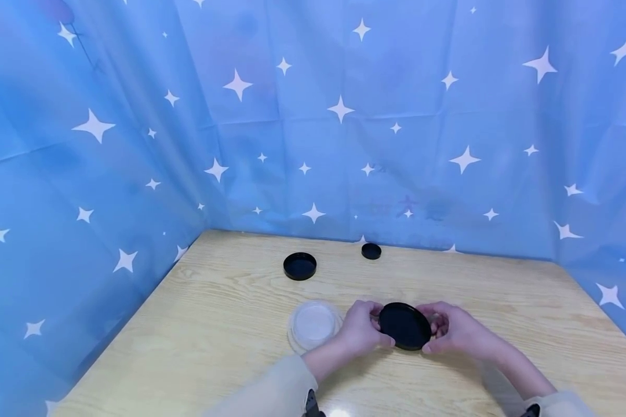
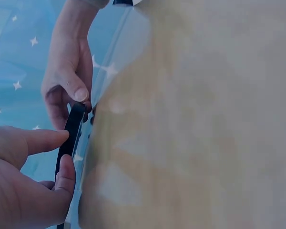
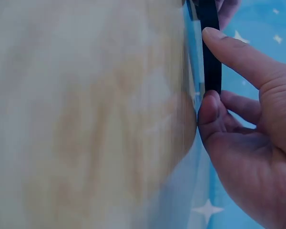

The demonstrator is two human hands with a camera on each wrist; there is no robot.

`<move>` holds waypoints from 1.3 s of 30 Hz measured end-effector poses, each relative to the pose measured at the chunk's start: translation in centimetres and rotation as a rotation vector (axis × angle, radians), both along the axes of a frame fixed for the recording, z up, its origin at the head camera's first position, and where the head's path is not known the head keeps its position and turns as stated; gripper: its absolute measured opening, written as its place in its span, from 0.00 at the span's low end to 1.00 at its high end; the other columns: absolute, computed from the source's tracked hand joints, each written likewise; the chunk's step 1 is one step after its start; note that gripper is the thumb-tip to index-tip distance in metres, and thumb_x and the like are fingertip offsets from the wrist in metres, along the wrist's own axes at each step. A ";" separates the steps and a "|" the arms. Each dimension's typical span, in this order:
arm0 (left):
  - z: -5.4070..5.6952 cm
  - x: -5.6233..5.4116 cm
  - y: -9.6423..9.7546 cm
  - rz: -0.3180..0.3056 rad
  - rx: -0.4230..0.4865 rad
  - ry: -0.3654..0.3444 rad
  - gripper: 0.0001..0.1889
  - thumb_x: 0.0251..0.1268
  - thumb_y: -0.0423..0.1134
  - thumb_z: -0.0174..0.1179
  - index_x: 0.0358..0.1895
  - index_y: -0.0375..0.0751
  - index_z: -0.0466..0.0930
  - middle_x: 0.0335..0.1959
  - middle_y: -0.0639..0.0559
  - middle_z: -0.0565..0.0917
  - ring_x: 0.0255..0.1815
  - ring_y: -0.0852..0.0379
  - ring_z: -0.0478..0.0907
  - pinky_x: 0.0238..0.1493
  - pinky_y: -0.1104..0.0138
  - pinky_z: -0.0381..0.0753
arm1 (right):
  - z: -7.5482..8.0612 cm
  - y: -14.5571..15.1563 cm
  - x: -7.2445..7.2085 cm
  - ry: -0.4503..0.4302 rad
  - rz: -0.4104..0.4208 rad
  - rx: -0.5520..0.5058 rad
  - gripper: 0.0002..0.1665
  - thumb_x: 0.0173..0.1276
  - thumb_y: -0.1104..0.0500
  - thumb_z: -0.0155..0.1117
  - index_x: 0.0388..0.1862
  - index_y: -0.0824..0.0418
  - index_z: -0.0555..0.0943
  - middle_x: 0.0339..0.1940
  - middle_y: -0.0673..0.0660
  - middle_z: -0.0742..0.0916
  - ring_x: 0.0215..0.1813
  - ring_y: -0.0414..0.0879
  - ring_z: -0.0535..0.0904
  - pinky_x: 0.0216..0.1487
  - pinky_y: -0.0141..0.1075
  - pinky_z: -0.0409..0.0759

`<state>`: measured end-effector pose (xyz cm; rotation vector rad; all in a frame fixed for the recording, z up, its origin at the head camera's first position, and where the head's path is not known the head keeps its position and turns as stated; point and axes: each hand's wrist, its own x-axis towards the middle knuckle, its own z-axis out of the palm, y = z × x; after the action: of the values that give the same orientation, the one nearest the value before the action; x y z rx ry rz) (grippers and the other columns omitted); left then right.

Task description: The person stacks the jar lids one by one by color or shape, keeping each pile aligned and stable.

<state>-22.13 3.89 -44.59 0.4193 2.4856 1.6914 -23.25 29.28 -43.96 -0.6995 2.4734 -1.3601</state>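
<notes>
Both hands hold a round black lid (image 1: 405,326) by its rim, tilted over the front of the table. My left hand (image 1: 360,329) grips its left side with thumb and fingers. On the opposite side, my right hand (image 1: 456,330) pinches the edge. From the left wrist the black lid (image 2: 72,138) shows edge-on, between the left hand (image 2: 28,176) and the right hand (image 2: 69,71). In the right wrist view the right thumb and fingers press on the rim of the lid (image 3: 211,57). Just left of the left hand lies a translucent round container (image 1: 314,324), partly hidden by that hand.
A shallow black round lid (image 1: 299,266) rests farther back on the wooden table (image 1: 214,324). Near the back edge sits a smaller black lid (image 1: 371,251). Blue star-patterned cloth (image 1: 313,116) hangs behind the table and along its sides.
</notes>
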 end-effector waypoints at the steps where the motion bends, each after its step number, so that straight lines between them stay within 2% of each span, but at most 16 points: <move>1: 0.0 0.3 -0.1 -0.003 -0.006 0.008 0.33 0.41 0.25 0.81 0.57 0.29 0.80 0.44 0.52 0.75 0.33 0.65 0.75 0.39 0.73 0.78 | 0.0 -0.1 0.2 0.001 0.004 -0.003 0.48 0.51 0.66 0.83 0.67 0.81 0.68 0.37 0.58 0.79 0.36 0.41 0.75 0.34 0.32 0.79; 4: -0.2 1.2 -0.6 -0.014 -0.023 0.027 0.33 0.42 0.25 0.80 0.57 0.28 0.78 0.44 0.52 0.73 0.32 0.67 0.75 0.40 0.73 0.78 | 0.0 -0.5 0.7 0.006 0.020 0.000 0.49 0.51 0.65 0.83 0.67 0.80 0.69 0.41 0.59 0.80 0.37 0.41 0.75 0.34 0.32 0.79; 10: -0.2 2.2 -1.5 -0.037 -0.058 0.044 0.33 0.44 0.26 0.78 0.59 0.28 0.77 0.45 0.52 0.72 0.31 0.68 0.73 0.43 0.73 0.76 | 0.2 -1.1 1.5 -0.002 0.005 0.024 0.49 0.50 0.65 0.84 0.68 0.77 0.70 0.39 0.58 0.79 0.37 0.42 0.75 0.34 0.32 0.79; 17: -0.1 2.5 -1.9 -0.044 -0.080 0.043 0.33 0.43 0.27 0.78 0.58 0.29 0.78 0.44 0.53 0.73 0.29 0.70 0.72 0.49 0.72 0.75 | 0.1 -1.5 1.8 0.027 0.016 0.062 0.48 0.49 0.64 0.84 0.67 0.76 0.72 0.37 0.56 0.77 0.36 0.40 0.73 0.34 0.32 0.78; 23: -0.1 2.6 -1.8 -0.037 -0.100 0.072 0.33 0.42 0.27 0.79 0.57 0.29 0.78 0.43 0.53 0.74 0.28 0.71 0.73 0.55 0.71 0.74 | 0.0 -1.6 2.0 0.075 0.017 0.067 0.47 0.46 0.63 0.85 0.65 0.75 0.74 0.35 0.55 0.77 0.35 0.39 0.73 0.33 0.32 0.78; 27: 0.0 2.8 -1.7 -0.025 -0.133 0.090 0.33 0.41 0.27 0.79 0.57 0.29 0.78 0.43 0.53 0.74 0.33 0.69 0.72 0.57 0.69 0.74 | -0.1 -1.7 2.0 0.095 0.026 0.069 0.47 0.46 0.64 0.85 0.65 0.76 0.73 0.34 0.55 0.78 0.34 0.38 0.73 0.32 0.32 0.78; 29: 0.0 2.9 -1.8 -0.019 -0.141 0.089 0.33 0.41 0.27 0.79 0.57 0.29 0.78 0.44 0.52 0.74 0.34 0.69 0.73 0.58 0.69 0.74 | -0.2 -1.7 2.0 0.091 0.029 0.068 0.48 0.46 0.64 0.85 0.66 0.76 0.72 0.38 0.57 0.78 0.34 0.38 0.73 0.32 0.32 0.78; 31: 0.1 2.9 -1.8 -0.017 -0.129 0.073 0.34 0.41 0.27 0.79 0.58 0.29 0.77 0.45 0.51 0.74 0.32 0.69 0.74 0.56 0.69 0.74 | -0.3 -1.7 2.1 0.087 0.027 0.061 0.50 0.47 0.63 0.85 0.68 0.76 0.70 0.43 0.60 0.77 0.35 0.38 0.74 0.32 0.32 0.78; 34: 0.2 3.0 -1.9 -0.027 -0.057 0.008 0.36 0.42 0.26 0.79 0.60 0.29 0.76 0.46 0.50 0.73 0.29 0.68 0.76 0.47 0.70 0.78 | -0.2 -1.5 2.3 0.075 0.024 0.029 0.55 0.49 0.63 0.85 0.71 0.77 0.66 0.51 0.65 0.75 0.35 0.39 0.74 0.31 0.33 0.78; 37: 0.4 2.9 -2.1 -0.037 0.034 -0.063 0.37 0.44 0.26 0.79 0.62 0.31 0.75 0.48 0.50 0.73 0.29 0.66 0.78 0.35 0.71 0.80 | 0.0 -1.2 2.5 0.055 0.018 -0.024 0.56 0.51 0.64 0.83 0.74 0.77 0.62 0.55 0.68 0.73 0.34 0.41 0.74 0.30 0.33 0.77; 39: 0.7 2.8 -2.3 -0.049 0.084 -0.093 0.37 0.45 0.25 0.79 0.63 0.33 0.75 0.49 0.50 0.73 0.30 0.63 0.79 0.31 0.70 0.81 | 0.2 -1.0 2.5 0.048 0.004 -0.051 0.56 0.52 0.65 0.83 0.75 0.76 0.61 0.57 0.69 0.73 0.34 0.42 0.75 0.29 0.33 0.77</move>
<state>-19.32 1.56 -43.85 0.3963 2.3269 1.7592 -20.76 28.32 -43.80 -0.7566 2.4802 -1.4258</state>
